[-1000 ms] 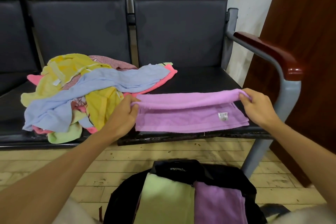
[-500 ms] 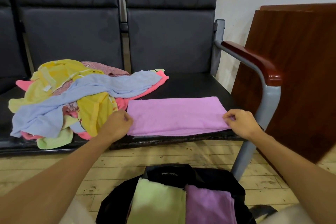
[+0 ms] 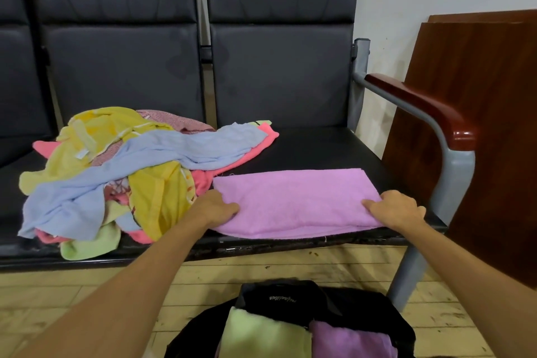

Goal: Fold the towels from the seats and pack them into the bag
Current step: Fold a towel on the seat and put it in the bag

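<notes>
A purple towel (image 3: 293,200) lies folded in a long flat strip on the right black seat (image 3: 316,151). My left hand (image 3: 216,208) grips its near left corner and my right hand (image 3: 396,208) grips its near right corner. A heap of loose towels (image 3: 122,166) in yellow, light blue, pink and green covers the left seat. On the floor below, a black bag (image 3: 290,299) stands open with a folded green towel (image 3: 261,334) and a folded purple towel (image 3: 354,340) inside.
A grey metal armrest with a dark red wooden top (image 3: 421,104) rises right of the seat. A brown wooden panel (image 3: 479,125) leans against the white wall behind it. The floor is light wooden boards (image 3: 58,299).
The far edge of the purple towel was brought down toward me, so the towel now lies folded in half. Both hands moved to its near corners.
</notes>
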Action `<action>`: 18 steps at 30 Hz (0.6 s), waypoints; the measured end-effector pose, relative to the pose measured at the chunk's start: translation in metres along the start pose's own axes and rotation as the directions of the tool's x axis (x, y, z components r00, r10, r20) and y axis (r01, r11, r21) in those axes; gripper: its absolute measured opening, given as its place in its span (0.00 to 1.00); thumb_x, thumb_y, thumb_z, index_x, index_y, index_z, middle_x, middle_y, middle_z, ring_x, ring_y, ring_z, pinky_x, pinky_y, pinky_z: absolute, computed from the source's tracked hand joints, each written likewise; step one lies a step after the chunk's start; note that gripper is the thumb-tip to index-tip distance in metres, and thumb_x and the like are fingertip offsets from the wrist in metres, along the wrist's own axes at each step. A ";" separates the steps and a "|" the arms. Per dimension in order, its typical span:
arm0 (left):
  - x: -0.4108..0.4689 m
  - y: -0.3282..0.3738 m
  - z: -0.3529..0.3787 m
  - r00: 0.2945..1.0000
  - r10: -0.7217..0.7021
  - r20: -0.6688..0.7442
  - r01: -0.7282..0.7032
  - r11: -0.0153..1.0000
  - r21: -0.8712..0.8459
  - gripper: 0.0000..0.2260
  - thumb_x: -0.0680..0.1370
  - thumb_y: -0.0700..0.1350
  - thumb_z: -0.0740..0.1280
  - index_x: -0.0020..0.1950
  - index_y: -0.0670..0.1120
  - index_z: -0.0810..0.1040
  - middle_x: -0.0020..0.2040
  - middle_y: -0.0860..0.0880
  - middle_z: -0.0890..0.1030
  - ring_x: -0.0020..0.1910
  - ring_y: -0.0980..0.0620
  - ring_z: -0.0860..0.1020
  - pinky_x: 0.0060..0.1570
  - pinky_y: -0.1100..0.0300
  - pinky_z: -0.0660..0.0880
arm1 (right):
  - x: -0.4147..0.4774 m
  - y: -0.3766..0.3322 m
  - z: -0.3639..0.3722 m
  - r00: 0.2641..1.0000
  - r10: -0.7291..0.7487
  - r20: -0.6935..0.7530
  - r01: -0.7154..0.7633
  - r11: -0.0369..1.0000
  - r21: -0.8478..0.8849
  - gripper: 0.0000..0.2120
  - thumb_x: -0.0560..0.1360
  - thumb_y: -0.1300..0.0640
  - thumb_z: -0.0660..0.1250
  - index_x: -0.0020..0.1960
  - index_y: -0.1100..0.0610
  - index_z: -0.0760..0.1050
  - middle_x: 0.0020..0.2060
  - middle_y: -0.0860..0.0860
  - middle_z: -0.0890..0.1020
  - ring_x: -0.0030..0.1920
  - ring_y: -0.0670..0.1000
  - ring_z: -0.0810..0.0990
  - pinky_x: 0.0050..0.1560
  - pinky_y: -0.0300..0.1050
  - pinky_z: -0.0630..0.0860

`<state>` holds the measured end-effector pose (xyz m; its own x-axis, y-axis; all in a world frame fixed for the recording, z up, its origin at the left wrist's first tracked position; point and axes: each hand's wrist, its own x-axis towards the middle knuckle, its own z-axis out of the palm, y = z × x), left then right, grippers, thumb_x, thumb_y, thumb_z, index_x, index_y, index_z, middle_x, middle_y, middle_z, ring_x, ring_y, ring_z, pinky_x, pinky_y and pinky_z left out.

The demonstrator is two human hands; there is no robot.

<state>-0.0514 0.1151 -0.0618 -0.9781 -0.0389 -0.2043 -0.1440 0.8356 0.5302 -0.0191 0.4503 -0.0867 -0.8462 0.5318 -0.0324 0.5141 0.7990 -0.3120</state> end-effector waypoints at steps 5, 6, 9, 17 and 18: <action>0.001 -0.011 -0.013 0.986 -0.138 0.094 0.164 0.701 -0.694 0.06 0.75 0.35 0.65 0.50 0.36 0.74 0.40 0.40 0.76 0.35 0.45 0.78 0.37 0.55 0.77 | -0.018 -0.015 -0.007 0.996 -0.069 0.061 0.040 0.920 0.389 0.12 0.77 0.52 0.66 0.38 0.57 0.70 0.36 0.55 0.74 0.38 0.53 0.74 0.42 0.47 0.71; -0.003 -0.012 -0.017 0.970 -0.152 0.190 0.242 0.567 -0.787 0.03 0.75 0.32 0.65 0.45 0.38 0.72 0.36 0.41 0.73 0.28 0.48 0.75 0.29 0.59 0.75 | -0.024 -0.019 -0.011 0.995 -0.071 0.065 0.027 0.856 0.517 0.09 0.77 0.56 0.67 0.41 0.57 0.71 0.40 0.56 0.76 0.41 0.54 0.75 0.43 0.48 0.73; -0.013 -0.016 -0.027 0.920 -0.159 0.359 0.392 0.318 -0.863 0.06 0.75 0.32 0.68 0.44 0.41 0.73 0.39 0.42 0.77 0.26 0.49 0.75 0.19 0.65 0.72 | -0.033 -0.021 -0.018 0.977 -0.049 0.209 -0.129 0.643 0.755 0.02 0.75 0.64 0.69 0.45 0.59 0.76 0.47 0.57 0.80 0.47 0.56 0.80 0.46 0.51 0.78; -0.029 0.009 -0.033 0.979 -0.108 0.171 0.188 0.168 -0.968 0.08 0.80 0.44 0.64 0.56 0.42 0.77 0.42 0.46 0.79 0.36 0.51 0.78 0.23 0.65 0.75 | -0.032 -0.010 -0.017 0.869 -0.015 0.495 -0.435 0.454 0.778 0.15 0.76 0.58 0.69 0.59 0.64 0.73 0.53 0.60 0.80 0.51 0.60 0.80 0.40 0.53 0.77; -0.030 0.014 -0.031 0.985 -0.093 0.144 0.159 0.180 -0.971 0.10 0.80 0.43 0.63 0.60 0.42 0.75 0.43 0.46 0.79 0.37 0.51 0.78 0.24 0.65 0.76 | -0.030 -0.009 -0.015 0.864 -0.020 0.503 -0.446 0.432 0.784 0.15 0.77 0.58 0.68 0.61 0.63 0.73 0.54 0.60 0.80 0.52 0.60 0.80 0.41 0.53 0.77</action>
<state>-0.0284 0.1112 -0.0222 -0.9285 -0.0372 -0.3694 -0.3273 -0.3877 0.8617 0.0036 0.4313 -0.0684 -0.8118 0.3028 -0.4993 0.4898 -0.1123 -0.8646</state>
